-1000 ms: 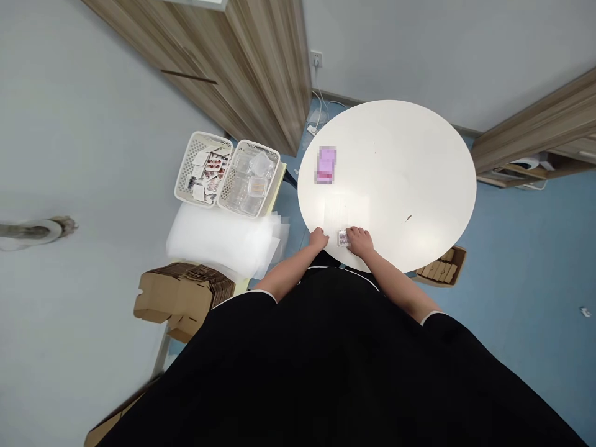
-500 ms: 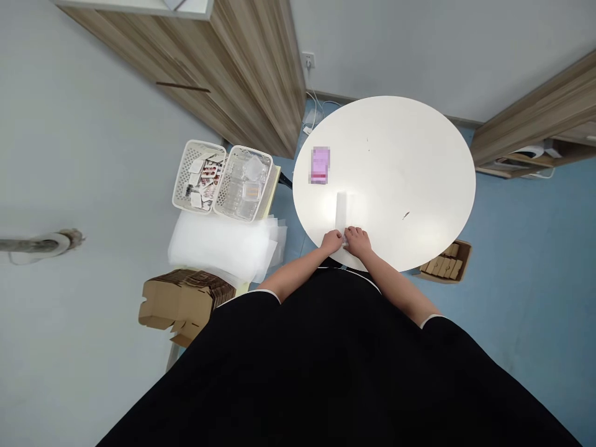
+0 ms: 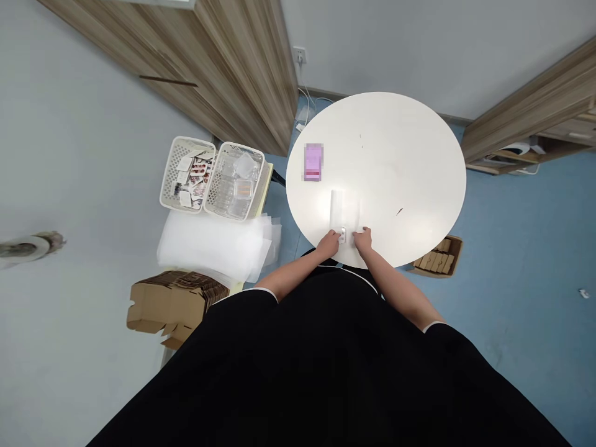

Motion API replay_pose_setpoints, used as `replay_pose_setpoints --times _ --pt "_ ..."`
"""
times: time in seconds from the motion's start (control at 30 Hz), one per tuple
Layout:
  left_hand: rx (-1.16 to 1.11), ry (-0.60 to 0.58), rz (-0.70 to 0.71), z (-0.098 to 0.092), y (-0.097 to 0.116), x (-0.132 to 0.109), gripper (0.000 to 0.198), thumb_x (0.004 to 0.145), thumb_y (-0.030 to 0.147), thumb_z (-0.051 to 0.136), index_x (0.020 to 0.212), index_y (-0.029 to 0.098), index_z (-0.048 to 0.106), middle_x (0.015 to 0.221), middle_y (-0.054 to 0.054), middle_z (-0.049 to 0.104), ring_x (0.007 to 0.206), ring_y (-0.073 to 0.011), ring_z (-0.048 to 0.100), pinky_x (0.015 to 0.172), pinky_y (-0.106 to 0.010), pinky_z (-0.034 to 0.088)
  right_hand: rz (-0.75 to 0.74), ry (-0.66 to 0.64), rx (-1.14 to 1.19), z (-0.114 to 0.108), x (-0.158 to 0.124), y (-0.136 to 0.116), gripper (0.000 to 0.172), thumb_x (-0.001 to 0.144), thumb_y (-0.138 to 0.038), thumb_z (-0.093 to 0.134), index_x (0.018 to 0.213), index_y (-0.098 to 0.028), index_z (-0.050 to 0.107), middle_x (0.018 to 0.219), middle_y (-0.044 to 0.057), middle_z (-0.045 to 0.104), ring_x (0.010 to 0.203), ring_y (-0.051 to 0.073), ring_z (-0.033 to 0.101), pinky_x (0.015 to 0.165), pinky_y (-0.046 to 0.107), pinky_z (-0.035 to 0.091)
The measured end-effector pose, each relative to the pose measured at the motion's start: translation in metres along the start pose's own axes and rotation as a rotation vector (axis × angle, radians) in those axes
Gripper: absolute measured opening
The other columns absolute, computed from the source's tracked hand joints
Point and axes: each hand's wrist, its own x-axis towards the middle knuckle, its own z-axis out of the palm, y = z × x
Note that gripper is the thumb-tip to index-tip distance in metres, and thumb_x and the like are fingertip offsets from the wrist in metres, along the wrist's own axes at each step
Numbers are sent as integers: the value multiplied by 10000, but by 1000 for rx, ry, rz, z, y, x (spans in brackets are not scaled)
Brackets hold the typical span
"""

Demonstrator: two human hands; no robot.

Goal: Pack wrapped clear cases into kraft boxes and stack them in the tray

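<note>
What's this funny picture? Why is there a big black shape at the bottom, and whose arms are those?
A camera is worn on a person's head and looks down, so the black shape is their own dark clothes. The arms are theirs too: the left hand and the right hand. Between the hands is a small blister pack; I can't tell if it's being held. On the round white table lie a clear plastic strip and a blurry pink box.
</note>
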Motion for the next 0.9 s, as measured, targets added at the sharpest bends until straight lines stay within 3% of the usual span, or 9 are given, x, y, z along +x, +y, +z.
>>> replay_pose_setpoints --times 0.1,0.17,0.27,0.5,0.7,0.9 --pt "14 -11 43 -2 1 -4 408 991 111 449 1361 200 595 1427 -101 511 1143 -213 622 990 -309 499 5 -108 -22 -7 5 -8 336 905 -341 527 1154 -169 674 889 97 719 756 249 667 675 344 533" --pt "16 -13 55 -3 1 -6 400 979 103 461 1338 213 597 1452 -89 491 1135 -209 615 1001 -310 493 -26 -114 -30 -12 1 -11 205 882 -326 539 950 -200 685 788 69 698 687 232 631 633 328 502" --pt "3 0 60 -2 1 -6 394 968 101 476 1324 209 607 1447 -94 489 1142 -218 611 1023 -330 492 -112 -74 -34 -15 -13 -17 174 884 -333 519 828 -233 650 781 55 699 709 224 619 649 320 490" --pt "-104 12 43 2 -4 -2 418 964 109 471 1346 190 618 1444 -109 506 1181 -224 618 1014 -346 526 -208 -153 -56 1 -37 -43 281 935 -278 480 1054 -208 724 1042 69 768 967 234 692 880 345 529" --pt "-217 117 59 -3 -8 -3 463 944 53 441 1366 188 575 1382 -114 579 1297 -227 560 1131 -389 459 -390 -234 -185 5 -41 -40 508 940 -115 390 1339 -218 686 1251 85 725 1146 233 663 973 343 513" --pt "-25 53 124 -16 -8 -1 403 940 87 495 1308 202 612 1544 -129 434 1226 -274 586 1028 -409 488 -576 -287 -458 5 -53 -32 601 911 -75 425 1478 -195 584 1382 135 607 1175 255 608 991 363 491"
